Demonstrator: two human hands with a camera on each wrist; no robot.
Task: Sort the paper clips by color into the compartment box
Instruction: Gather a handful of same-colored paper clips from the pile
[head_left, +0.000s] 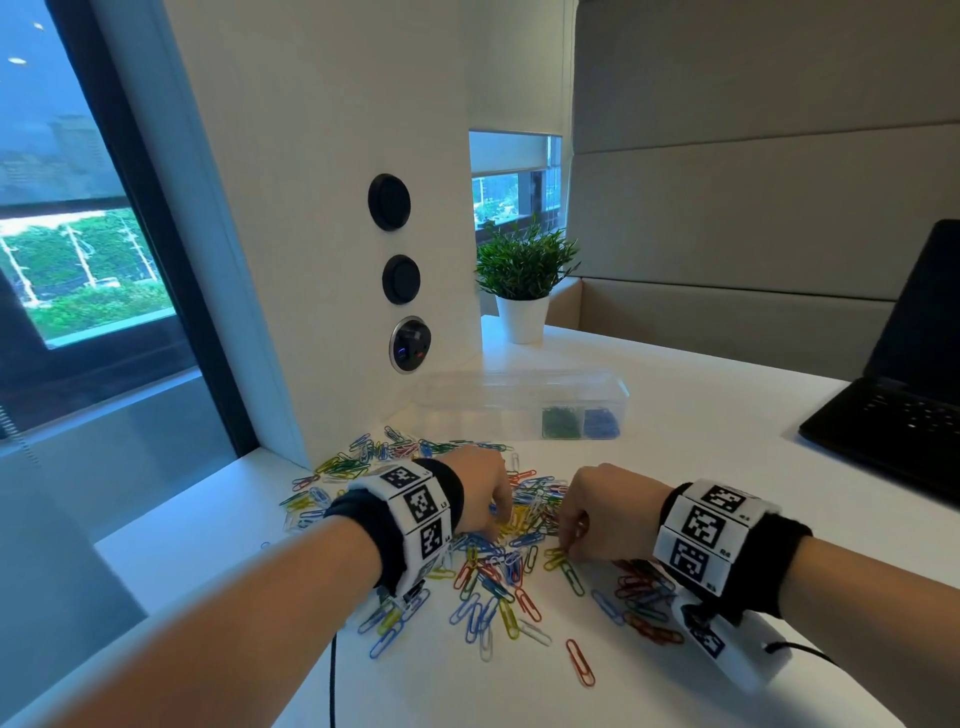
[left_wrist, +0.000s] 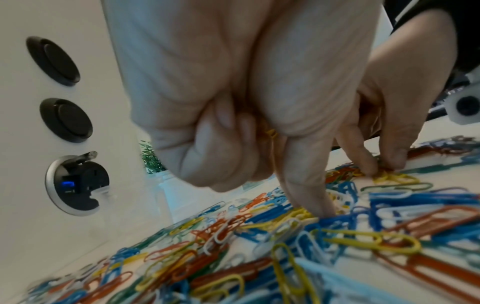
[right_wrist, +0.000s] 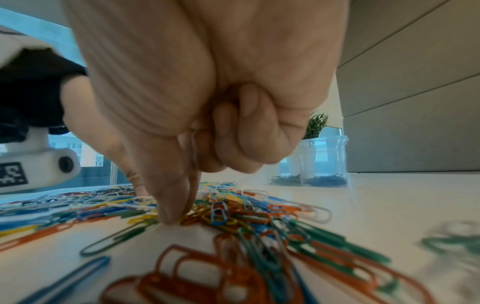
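A mixed pile of paper clips (head_left: 498, 561) in several colours lies on the white table. My left hand (head_left: 493, 522) reaches down into its middle. In the left wrist view its curled fingers (left_wrist: 228, 127) hold yellow paper clips (left_wrist: 270, 132) against the palm, and one straight finger touches yellow clips in the pile. My right hand (head_left: 569, 543) is just to the right, thumb and forefinger (right_wrist: 168, 214) pinching yellow clips (right_wrist: 145, 220) on the table. The clear compartment box (head_left: 519, 382) stands behind the pile, with green clips (head_left: 561, 422) and blue clips (head_left: 601, 423) in its two rightmost compartments.
A white pillar with round sockets (head_left: 410, 344) rises right behind the pile on the left. A potted plant (head_left: 522, 291) stands behind the box. An open black laptop (head_left: 904, 405) sits at the right. A black cable (head_left: 332, 675) runs off the near table edge.
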